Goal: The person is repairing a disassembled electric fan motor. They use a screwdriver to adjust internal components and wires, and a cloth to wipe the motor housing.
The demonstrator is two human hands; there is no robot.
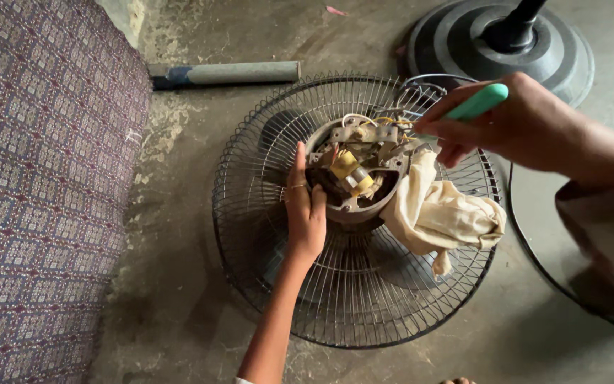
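A round wire fan grille [264, 235] lies flat on the concrete floor with the opened fan motor housing [353, 174] at its centre, wires and a yellow part showing inside. My left hand [305, 210] rests flat on the left rim of the housing, a ring on one finger. My right hand [502, 124] comes in from the right and grips a tool with a mint-green handle [479, 104], its tip pointed into the motor. A cream cloth [440, 213] is draped over the right side of the housing onto the grille.
The fan's round dark base and pole [502, 39] stand at the top right. A grey and blue tube [225, 73] lies on the floor behind the grille. A patterned purple mat [37, 185] covers the left side. Another wire ring [534, 270] curves along the right.
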